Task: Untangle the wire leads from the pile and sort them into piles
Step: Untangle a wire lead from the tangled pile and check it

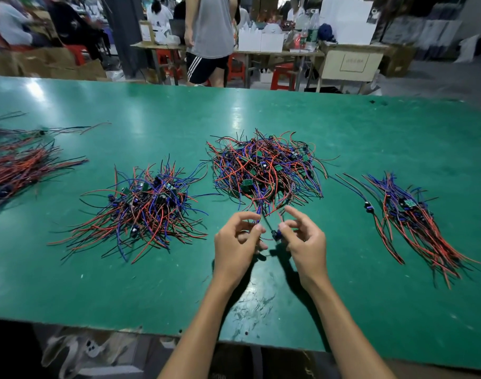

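Green table [343, 127] holds four wire heaps; both hands [269, 236] pinch leads [261, 212] from the tangled pile [266, 165].

A small assembly workshop or factory floor; a long green-topped wooden worktable [343, 138] carries heaps of red, blue and black wire leads with small green circuit boards [264, 168]; behind stand red plastic stools [281, 76], brown cardboard cartons [56, 64], white boxes [261, 41], and other workers at further benches [277, 54].

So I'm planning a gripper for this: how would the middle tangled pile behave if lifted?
The middle pile would probably lift as a floppy clump, since its thin wires loop through each other. Leads likely snag: those pinched by the left hand and right hand trail into it.
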A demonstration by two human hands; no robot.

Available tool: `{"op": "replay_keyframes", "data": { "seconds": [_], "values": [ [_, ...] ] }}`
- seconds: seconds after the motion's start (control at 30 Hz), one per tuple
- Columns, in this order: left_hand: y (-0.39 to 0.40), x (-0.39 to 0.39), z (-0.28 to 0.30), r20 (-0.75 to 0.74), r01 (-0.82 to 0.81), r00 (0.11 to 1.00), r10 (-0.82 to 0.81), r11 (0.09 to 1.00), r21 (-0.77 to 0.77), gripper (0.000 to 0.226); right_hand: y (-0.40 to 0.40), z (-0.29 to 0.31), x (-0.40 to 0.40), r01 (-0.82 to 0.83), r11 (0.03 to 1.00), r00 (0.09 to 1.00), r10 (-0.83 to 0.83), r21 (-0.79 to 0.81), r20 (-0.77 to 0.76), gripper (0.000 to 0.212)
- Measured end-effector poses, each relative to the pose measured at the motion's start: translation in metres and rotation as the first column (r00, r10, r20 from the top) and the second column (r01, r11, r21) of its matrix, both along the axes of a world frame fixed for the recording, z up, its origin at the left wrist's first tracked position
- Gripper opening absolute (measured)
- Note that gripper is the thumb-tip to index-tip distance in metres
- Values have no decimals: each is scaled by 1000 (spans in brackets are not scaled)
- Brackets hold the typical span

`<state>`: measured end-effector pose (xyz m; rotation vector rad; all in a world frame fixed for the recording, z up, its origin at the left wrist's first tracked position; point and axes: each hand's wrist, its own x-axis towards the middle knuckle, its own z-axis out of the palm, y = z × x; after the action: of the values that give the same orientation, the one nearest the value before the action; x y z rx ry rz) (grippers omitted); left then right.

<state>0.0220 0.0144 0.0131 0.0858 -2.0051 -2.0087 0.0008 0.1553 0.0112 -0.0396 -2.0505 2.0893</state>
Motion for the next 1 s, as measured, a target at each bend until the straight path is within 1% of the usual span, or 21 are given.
{"op": "replay_keyframes", "data": {
  "seconds": [0.03,0.1,0.17,0.2,0.27,0.3,0.37,0.43,0.5,0.57,0.67,0.73,0.8,0.9,1.0],
  "values": [
    [0,1,0,-46,-50,998,47,997,-60,19,2,0,0,5,997,1000,-4,-73,8,36],
    [0,2,0,-173,-156,978,117,960,-232,22,4,0,2,-16,984,1000,19,-179,18,39],
    [0,4,-1,-245,-200,962,122,924,-325,22,4,1,3,-36,976,999,43,-214,29,35],
    [0,4,-2,-241,-191,965,106,912,-363,20,3,1,3,-42,975,998,50,-220,34,31],
    [-1,5,-4,-166,-122,985,50,882,-456,10,5,2,3,-41,968,998,53,-249,42,23],
    [0,5,-4,-113,-67,993,13,870,-488,16,6,2,3,-38,962,998,52,-270,46,22],
    [1,4,-3,-25,65,996,-88,874,-482,28,8,4,3,-49,952,996,68,-301,54,23],
    [1,4,-2,-2,134,989,-148,902,-410,27,8,4,3,-82,948,994,102,-307,49,24],
    [-2,2,-3,-6,138,989,-146,948,-286,17,6,4,4,-113,954,991,129,-279,37,28],
    [-4,2,-3,-3,120,992,-123,974,-193,12,5,3,6,-133,964,988,146,-229,39,33],
    [-5,4,-1,6,114,993,-114,984,-137,21,5,2,7,-152,973,984,165,-171,60,42],
    [-5,4,0,15,91,996,-90,993,-79,17,5,2,7,-143,975,985,157,-168,75,45],
    [-8,3,5,13,27,1000,-28,999,25,11,4,1,7,-138,978,985,151,-157,77,44],
    [-29,-5,19,-34,-124,991,131,978,167,12,2,-1,10,-171,984,982,174,-52,74,38],
    [-65,-21,45,-56,-288,943,328,889,357,20,3,0,8,-158,987,984,157,2,88,31]
  ]
}}
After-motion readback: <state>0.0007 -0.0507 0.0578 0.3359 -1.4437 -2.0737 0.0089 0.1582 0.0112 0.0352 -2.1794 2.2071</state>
